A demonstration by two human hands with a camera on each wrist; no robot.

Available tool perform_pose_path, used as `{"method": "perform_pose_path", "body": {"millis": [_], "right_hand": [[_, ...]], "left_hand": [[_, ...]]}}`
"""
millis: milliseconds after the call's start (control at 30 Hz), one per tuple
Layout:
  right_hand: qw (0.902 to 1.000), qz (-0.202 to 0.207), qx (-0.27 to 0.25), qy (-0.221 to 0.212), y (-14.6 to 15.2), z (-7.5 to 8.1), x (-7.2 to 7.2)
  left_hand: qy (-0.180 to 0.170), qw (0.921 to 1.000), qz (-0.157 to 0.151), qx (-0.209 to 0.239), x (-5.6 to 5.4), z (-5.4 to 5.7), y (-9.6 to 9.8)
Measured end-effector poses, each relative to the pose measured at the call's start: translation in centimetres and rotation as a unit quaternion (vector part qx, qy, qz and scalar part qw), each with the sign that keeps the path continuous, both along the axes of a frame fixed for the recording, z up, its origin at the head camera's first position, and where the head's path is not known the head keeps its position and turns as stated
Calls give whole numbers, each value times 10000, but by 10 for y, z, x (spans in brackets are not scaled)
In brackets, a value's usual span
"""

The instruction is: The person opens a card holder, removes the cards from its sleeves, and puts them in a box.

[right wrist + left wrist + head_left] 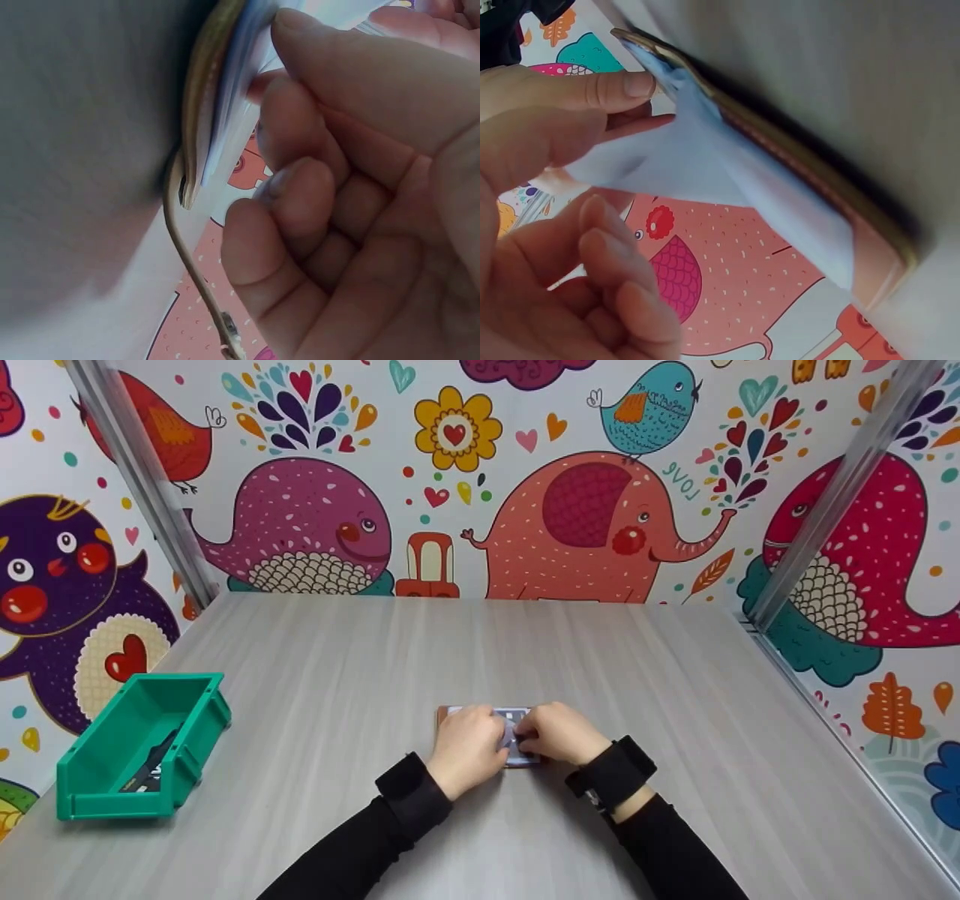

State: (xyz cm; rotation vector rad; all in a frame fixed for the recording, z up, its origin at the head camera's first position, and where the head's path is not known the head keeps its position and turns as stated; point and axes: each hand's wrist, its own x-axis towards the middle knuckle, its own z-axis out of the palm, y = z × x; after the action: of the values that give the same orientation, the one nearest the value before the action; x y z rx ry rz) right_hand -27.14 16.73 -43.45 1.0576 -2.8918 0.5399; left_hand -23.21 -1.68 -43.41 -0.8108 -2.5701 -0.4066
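Observation:
A tan wallet (442, 718) lies on the table, with a pale printed insert in it. My left hand (469, 746) is over its left side, pinching a thin whitish sheet (675, 165) that lifts away from the wallet's inner face. On the other side my right hand (562, 735) has its thumb and index finger on the bluish leaves (232, 82) along the wallet's edge, the other fingers curled in. Below that edge in the right wrist view hangs a narrow strap (190, 262), with a metal snap near its end. Both hands hide much of the wallet from above.
A green bin (120, 808) stands at the table's left, holding dark items (150, 769) with white markings. Printed cartoon panels (435, 525) wall in the back and sides, with metal posts (817, 510) at the corners.

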Motion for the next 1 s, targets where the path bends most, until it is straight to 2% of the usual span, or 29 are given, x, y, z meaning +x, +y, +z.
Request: {"method": "perform_pose_path", "body": {"millis": [233, 667, 1000], "right_hand": [[9999, 117, -11, 54, 0, 0, -1], [9998, 143, -115, 36, 1, 0, -1], [9999, -44, -108, -22, 2, -1, -1]], "left_hand": [[253, 9996, 22, 104, 0, -3, 3], [80, 9996, 12, 257, -2, -4, 2], [-38, 9988, -70, 478, -4, -3, 0]]}}
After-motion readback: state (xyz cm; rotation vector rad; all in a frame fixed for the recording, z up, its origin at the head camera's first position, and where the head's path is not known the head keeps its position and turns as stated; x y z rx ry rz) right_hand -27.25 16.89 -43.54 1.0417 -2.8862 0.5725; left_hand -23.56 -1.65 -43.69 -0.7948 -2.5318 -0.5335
